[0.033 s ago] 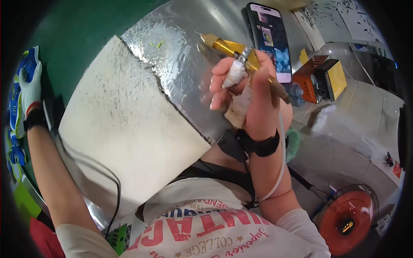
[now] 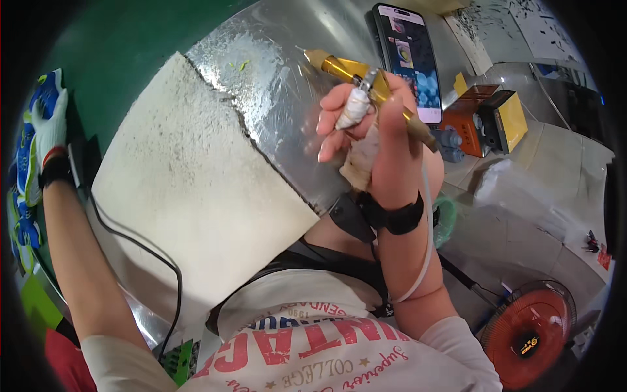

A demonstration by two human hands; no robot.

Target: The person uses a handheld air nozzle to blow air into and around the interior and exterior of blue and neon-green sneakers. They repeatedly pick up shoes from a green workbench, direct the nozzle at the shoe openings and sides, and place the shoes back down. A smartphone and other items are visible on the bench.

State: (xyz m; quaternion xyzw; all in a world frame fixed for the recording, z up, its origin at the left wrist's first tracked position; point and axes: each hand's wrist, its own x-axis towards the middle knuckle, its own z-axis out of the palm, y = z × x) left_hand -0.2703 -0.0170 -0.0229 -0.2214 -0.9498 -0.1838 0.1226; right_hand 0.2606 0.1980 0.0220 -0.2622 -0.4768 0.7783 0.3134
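Head view: right hand [image 2: 382, 140] grips a gold pen-shaped tool [image 2: 366, 81], fingers curled tight around it, tip jutting up-left over the foil sheet [image 2: 287, 85]. Gloved left hand [image 2: 49, 121] rests flat, fingers together, beside the white board [image 2: 189, 189].

Shiny metal worktop [image 2: 287, 98] carries white foam slab [image 2: 189, 196], phone [image 2: 408, 59].

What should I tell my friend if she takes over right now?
Right hand: closed around a gold pen-shaped tool, tip up over the shiny metal sheet, with a small whitish piece pinched in its fingers.
Left hand: in a white glove, stretched out far left by the blue and yellow items.
White dusty board lies on the sheet.
Done or left: cannot tell.
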